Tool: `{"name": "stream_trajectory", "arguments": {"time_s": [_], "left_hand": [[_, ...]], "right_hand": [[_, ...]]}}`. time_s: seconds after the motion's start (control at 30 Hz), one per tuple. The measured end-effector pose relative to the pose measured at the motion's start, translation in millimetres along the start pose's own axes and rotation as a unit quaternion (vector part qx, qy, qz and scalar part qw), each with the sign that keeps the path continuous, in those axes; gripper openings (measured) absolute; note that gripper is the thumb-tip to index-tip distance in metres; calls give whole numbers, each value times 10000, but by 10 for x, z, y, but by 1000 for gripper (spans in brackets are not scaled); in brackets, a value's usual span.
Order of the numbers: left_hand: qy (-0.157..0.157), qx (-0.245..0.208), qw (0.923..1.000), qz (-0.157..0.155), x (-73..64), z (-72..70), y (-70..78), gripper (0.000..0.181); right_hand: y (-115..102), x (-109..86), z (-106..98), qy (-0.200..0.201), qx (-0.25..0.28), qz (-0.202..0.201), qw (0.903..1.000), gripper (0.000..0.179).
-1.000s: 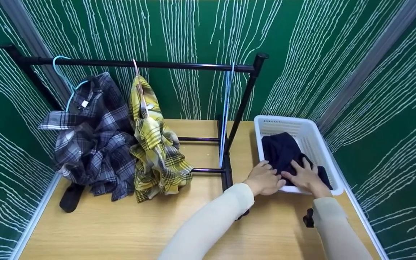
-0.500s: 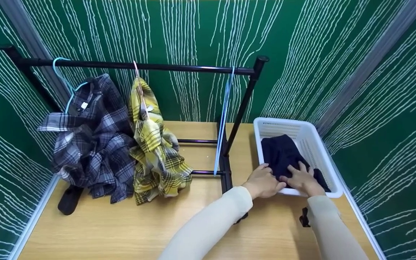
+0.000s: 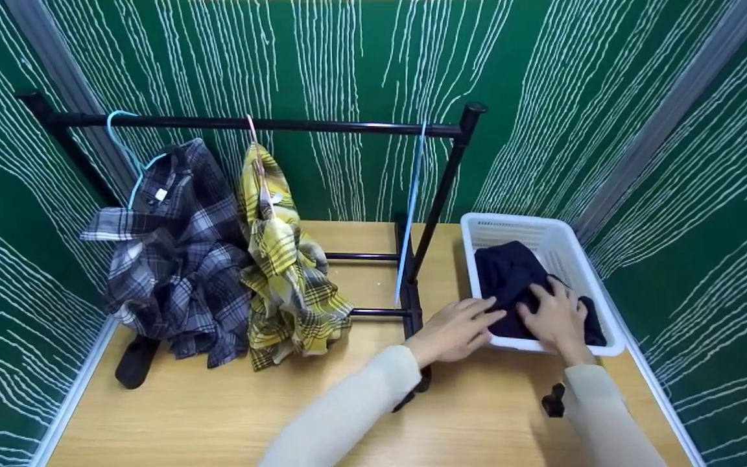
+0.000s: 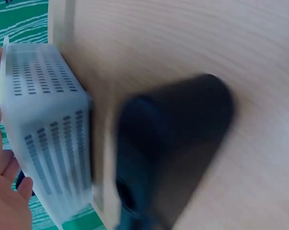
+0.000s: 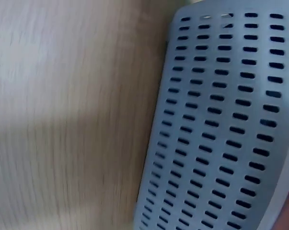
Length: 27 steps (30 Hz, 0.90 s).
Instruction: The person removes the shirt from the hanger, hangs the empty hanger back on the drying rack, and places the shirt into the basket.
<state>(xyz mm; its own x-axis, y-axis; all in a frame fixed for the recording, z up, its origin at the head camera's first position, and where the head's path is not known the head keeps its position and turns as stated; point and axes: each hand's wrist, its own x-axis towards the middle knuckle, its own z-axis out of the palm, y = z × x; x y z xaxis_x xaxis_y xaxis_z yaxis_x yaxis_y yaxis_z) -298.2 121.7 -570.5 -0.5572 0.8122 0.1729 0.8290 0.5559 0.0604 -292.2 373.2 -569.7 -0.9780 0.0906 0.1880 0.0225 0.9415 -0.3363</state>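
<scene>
While the right hand (image 3: 556,319) rests with spread fingers on a crumpled dark navy cloth garment (image 3: 508,266), the left hand (image 3: 454,331) reaches over the 7 o'clock corner of a white rectangular perforated plastic basket (image 3: 516,218), its fingers nearly straight. The garment lies inside this basket, between 3 and 4 o'clock in the head view. The step in hand is judged to be arranging or gathering the garment; the next move appears to call for finding an edge before any lift. A thin bare blue hanger (image 3: 412,201) hangs at the 3 o'clock end of a black metal rack (image 3: 360,126). Contact between left fingertips and cloth cannot be confirmed. The garment's type is indeterminate. The left-wrist view shows a blurred black rounded object (image 4: 197,115), unidentified; the right-wrist view cuts off nearly all the hand.
</scene>
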Motion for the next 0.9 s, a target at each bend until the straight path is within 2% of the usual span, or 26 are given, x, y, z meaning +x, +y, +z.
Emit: {"name": "stream_trajectory", "arguments": {"time_s": [0.13,0.23,0.37,0.53,0.63,0.77,0.9], "left_hand": [[440,-415,9982,19,-261,-39,-156,52],[695,-526,9962,-6,-469,-104,-272,47],[849,-793,9932,-129,-758,-265,-397,43],[626,-1663,9811,-763,-1159,-579,-493,41],[601,-1773,9767,-1048,-1387,-795,-527,40],[852,-1669,9762,-1089,-1635,-1104,-578,35],[1109,-1527,9780,-889,-1853,-1379,-639,24]], "right_hand": [[-172,-25,-105,908,638,-110,9938,51],[-342,-49,-195,1158,932,-368,9882,55],[-585,-87,-322,1102,1207,-788,9834,55],[-868,-166,-457,956,1500,-1114,9777,51],[-1009,-223,-525,871,1628,-1244,9749,51],[-1156,-280,-615,881,1762,-1445,9697,53],[-1258,-310,-696,982,1837,-1616,9646,52]]}}
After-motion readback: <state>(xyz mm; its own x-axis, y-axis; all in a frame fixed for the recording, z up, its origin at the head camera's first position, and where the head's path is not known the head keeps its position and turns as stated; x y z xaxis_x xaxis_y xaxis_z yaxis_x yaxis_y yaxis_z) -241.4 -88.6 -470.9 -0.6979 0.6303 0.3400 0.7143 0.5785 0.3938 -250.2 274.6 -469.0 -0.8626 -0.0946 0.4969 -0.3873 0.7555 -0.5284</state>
